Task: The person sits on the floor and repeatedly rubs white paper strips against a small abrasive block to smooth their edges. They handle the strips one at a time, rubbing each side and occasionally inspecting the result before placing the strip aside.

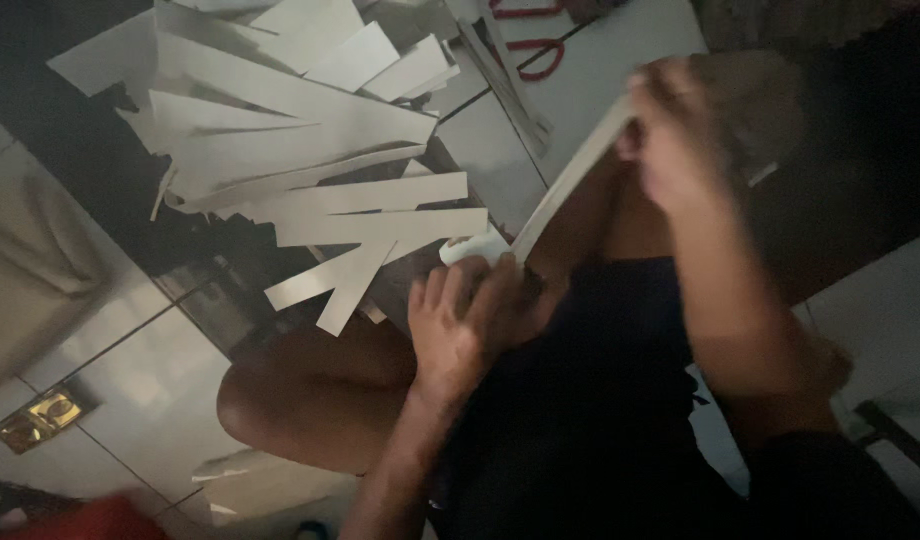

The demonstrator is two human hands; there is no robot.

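While the person sits on the tiled floor (140,350), the left hand (465,320) grips the rolled end of a paper strip (570,180); the blurred right hand (675,135) pinches its upper end. Beyond lie cut strips (310,150) and red scissors (540,50).

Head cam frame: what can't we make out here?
- Right hand: motion-blurred, finger grip on the paper strip unclear.
- Small white roll: partly hidden by left hand; its kind is uncertain.
- Red scissors: cut off by the top edge.
- Brass floor fitting: too dim to identify.
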